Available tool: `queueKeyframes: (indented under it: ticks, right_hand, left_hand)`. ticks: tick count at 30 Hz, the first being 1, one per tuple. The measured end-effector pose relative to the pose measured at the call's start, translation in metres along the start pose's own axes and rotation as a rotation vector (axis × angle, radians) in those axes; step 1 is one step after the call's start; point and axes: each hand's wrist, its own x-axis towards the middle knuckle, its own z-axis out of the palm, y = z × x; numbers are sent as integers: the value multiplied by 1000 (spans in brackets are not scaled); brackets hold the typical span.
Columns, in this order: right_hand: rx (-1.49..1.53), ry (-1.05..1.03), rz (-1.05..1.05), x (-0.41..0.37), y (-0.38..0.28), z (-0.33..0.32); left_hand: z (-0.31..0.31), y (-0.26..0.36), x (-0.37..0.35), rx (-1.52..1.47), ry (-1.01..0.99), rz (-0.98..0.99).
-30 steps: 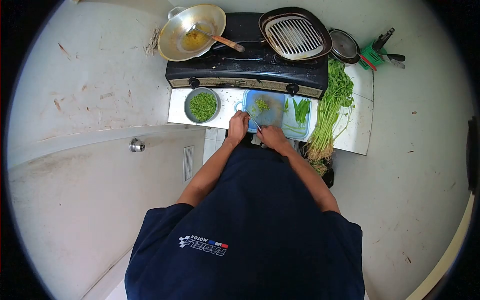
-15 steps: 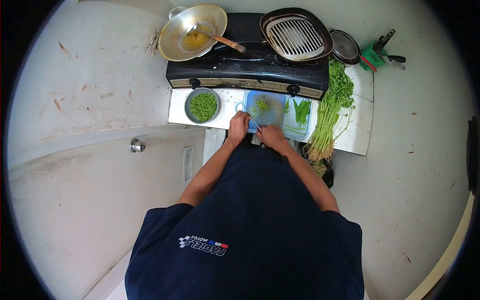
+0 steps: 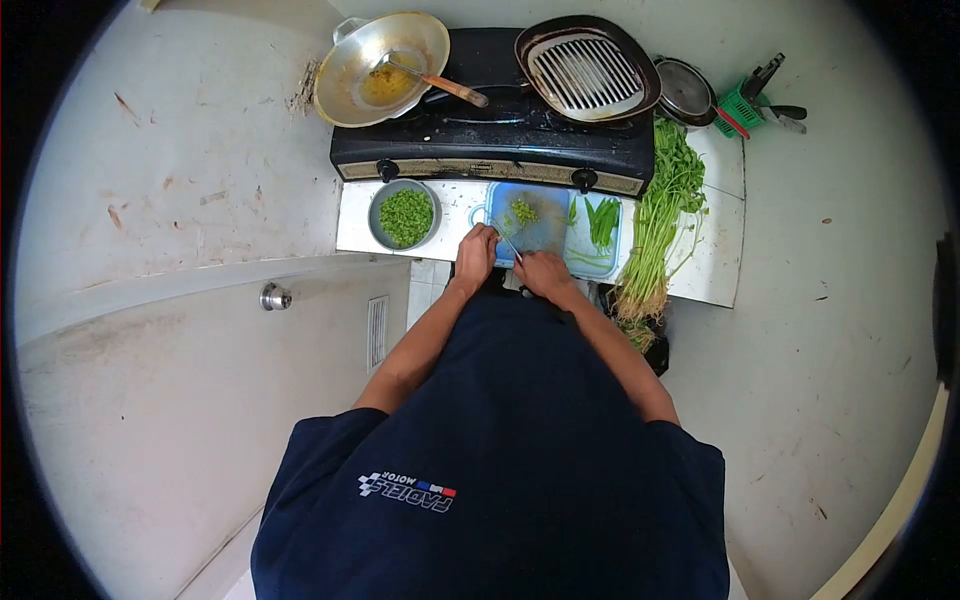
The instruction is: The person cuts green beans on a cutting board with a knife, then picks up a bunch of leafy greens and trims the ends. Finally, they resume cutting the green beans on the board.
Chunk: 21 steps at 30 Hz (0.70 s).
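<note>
At the near edge of a blue cutting board (image 3: 545,236), my right hand (image 3: 541,273) is closed around a knife (image 3: 509,243), its blade angled up and left. My left hand (image 3: 476,250) is closed beside the blade at the board's left corner; whatever its fingers hold is too small to make out. Small chopped green pieces (image 3: 524,211) lie on the board just beyond the knife. Longer cut green pieces (image 3: 602,222) lie on its right side. Left of the board stands a grey bowl (image 3: 434,228) filled with chopped greens (image 3: 406,216).
Behind the board is a black gas stove (image 3: 490,140) carrying a wok (image 3: 340,75) with a wooden-handled spatula (image 3: 455,89) and a grill pan (image 3: 590,75). Leafy green stalks with roots (image 3: 665,215) hang over the counter's front edge. A green basket (image 3: 742,110) holds knives at the back right.
The view has shifted very slightly. Both hands and the knife stay in nearly the same place at the board's near edge.
</note>
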Motion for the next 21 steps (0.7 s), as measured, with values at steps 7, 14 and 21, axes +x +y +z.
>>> queueKeyframes:
  ticks: [7, 14, 21]
  right_hand:
    - [29, 48, -32, 5, 7, 7]
    - [31, 59, -80, 1, 2, 3]
    - [13, 26, -71, 6, 9, 11]
  left_hand:
    - [-3, 2, 0, 71, -14, 1]
    - [-6, 4, 2, 124, 8, 11]
    - [-6, 5, -3, 82, 3, -3]
